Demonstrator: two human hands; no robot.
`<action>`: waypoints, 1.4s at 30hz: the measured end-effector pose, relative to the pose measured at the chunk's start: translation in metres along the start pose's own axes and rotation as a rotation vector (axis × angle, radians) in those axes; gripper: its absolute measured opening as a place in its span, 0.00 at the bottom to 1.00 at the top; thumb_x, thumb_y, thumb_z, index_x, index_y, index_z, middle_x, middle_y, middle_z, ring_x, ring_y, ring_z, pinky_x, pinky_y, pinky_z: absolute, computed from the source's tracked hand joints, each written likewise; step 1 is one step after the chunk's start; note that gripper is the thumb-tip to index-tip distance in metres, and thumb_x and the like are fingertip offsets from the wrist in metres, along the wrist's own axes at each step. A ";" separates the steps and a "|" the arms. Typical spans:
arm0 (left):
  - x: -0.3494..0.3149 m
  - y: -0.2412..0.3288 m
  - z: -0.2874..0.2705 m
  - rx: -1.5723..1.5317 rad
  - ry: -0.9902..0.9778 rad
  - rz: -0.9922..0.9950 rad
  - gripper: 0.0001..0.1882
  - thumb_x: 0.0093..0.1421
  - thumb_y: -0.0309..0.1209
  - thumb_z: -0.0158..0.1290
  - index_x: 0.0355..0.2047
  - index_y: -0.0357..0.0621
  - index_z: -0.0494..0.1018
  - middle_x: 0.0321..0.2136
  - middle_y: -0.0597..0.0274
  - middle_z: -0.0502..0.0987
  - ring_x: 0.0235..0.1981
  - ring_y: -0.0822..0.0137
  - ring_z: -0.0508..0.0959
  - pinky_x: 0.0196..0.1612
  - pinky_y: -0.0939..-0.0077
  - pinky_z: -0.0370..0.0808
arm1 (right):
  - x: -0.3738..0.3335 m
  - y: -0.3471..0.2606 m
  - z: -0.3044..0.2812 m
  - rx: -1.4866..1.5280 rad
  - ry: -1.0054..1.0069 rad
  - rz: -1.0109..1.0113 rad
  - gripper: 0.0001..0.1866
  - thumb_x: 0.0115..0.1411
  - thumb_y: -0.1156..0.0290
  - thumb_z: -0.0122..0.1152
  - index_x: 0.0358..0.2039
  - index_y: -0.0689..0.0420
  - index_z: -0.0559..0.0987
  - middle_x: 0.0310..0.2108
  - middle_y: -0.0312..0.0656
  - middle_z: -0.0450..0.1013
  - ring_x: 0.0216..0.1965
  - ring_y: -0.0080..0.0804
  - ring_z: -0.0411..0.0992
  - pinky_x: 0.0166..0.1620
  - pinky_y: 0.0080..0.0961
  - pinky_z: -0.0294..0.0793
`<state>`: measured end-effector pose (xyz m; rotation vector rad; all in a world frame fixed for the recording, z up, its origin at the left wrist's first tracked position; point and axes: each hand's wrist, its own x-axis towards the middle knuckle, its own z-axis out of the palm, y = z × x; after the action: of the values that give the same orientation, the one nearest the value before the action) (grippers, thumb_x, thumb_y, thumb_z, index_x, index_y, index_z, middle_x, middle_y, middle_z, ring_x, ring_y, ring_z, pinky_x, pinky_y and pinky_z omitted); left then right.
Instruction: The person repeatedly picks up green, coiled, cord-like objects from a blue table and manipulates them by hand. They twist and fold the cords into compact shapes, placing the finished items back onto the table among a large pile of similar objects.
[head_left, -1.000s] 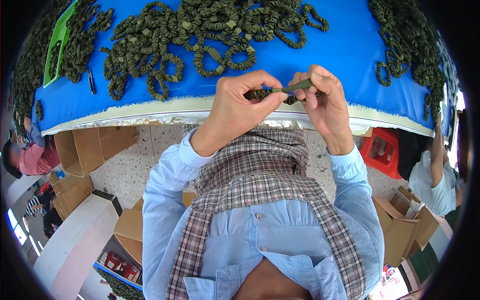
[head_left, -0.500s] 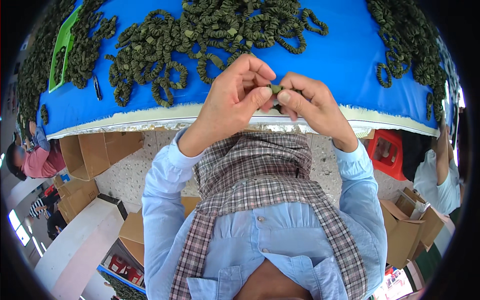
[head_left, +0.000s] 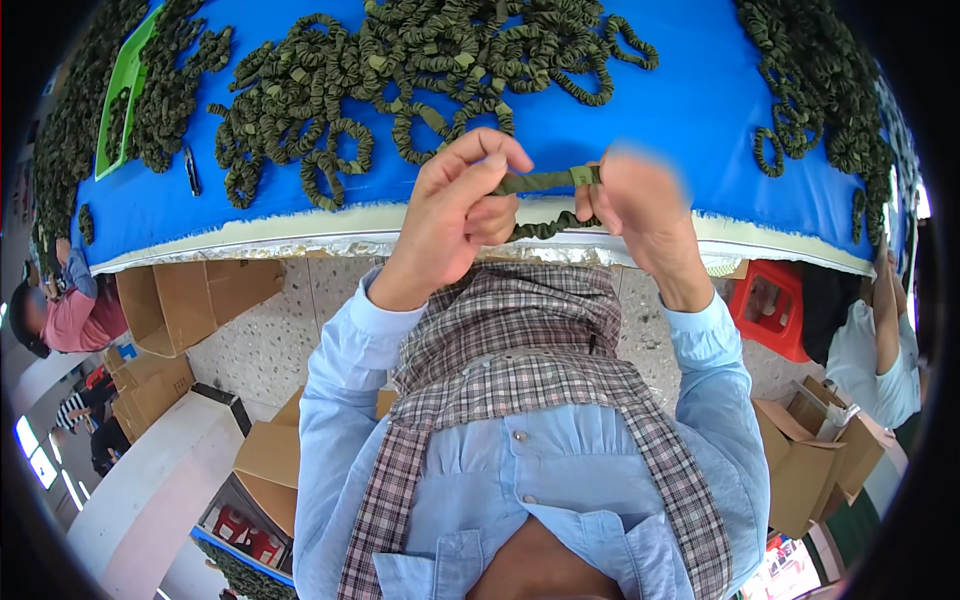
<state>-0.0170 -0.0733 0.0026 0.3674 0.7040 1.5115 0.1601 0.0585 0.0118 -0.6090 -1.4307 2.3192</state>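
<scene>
Between my hands, over the near edge of the table, a dark green scrunchie (head_left: 545,182) is stretched into a loop. Its upper side is pulled nearly flat, while the lower side stays gathered. My left hand (head_left: 455,215) pinches the loop's left end with thumb and fingers closed. At the other end, by a lighter green tag, my right hand (head_left: 645,205) grips it; part of that hand is smeared by motion. Just beyond my hands lies a heap of similar green scrunchies (head_left: 430,60) on the blue table cover (head_left: 690,110).
A green tray (head_left: 122,95) and a dark pen (head_left: 192,172) lie at the left. More scrunchies (head_left: 800,90) are piled at the right. Below the table stand cardboard boxes (head_left: 200,300) and a red stool (head_left: 770,305). Other people (head_left: 875,350) are at both sides.
My hands have drawn apart, the right one moving rightward. The scrunchie, bunched at my fingertips before, now shows as a stretched loop between them.
</scene>
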 end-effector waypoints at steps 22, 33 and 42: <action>-0.009 0.022 0.016 0.690 0.074 0.038 0.14 0.54 0.16 0.42 0.41 0.35 0.67 0.24 0.66 0.73 0.28 0.78 0.75 0.27 0.85 0.66 | 0.010 0.007 0.003 -0.079 -0.002 0.151 0.13 0.60 0.67 0.56 0.21 0.59 0.74 0.15 0.37 0.68 0.14 0.14 0.60 0.18 0.13 0.55; -0.001 0.010 0.013 0.908 -0.033 0.164 0.18 0.54 0.23 0.55 0.47 0.40 0.70 0.18 0.72 0.71 0.18 0.87 0.63 0.21 0.88 0.55 | 0.002 0.013 0.000 0.280 0.073 0.041 0.08 0.58 0.73 0.53 0.24 0.61 0.73 0.16 0.38 0.69 0.15 0.16 0.61 0.25 0.15 0.63; -0.002 -0.005 0.011 1.051 0.154 0.301 0.04 0.51 0.22 0.60 0.28 0.36 0.76 0.20 0.72 0.75 0.18 0.86 0.66 0.18 0.87 0.59 | 0.005 0.020 -0.002 0.289 0.114 -0.020 0.07 0.56 0.73 0.54 0.22 0.61 0.74 0.14 0.39 0.69 0.14 0.18 0.60 0.25 0.16 0.63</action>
<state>-0.0064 -0.0735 0.0084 1.1898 1.6050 1.3372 0.1554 0.0539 -0.0075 -0.6257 -1.0207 2.3726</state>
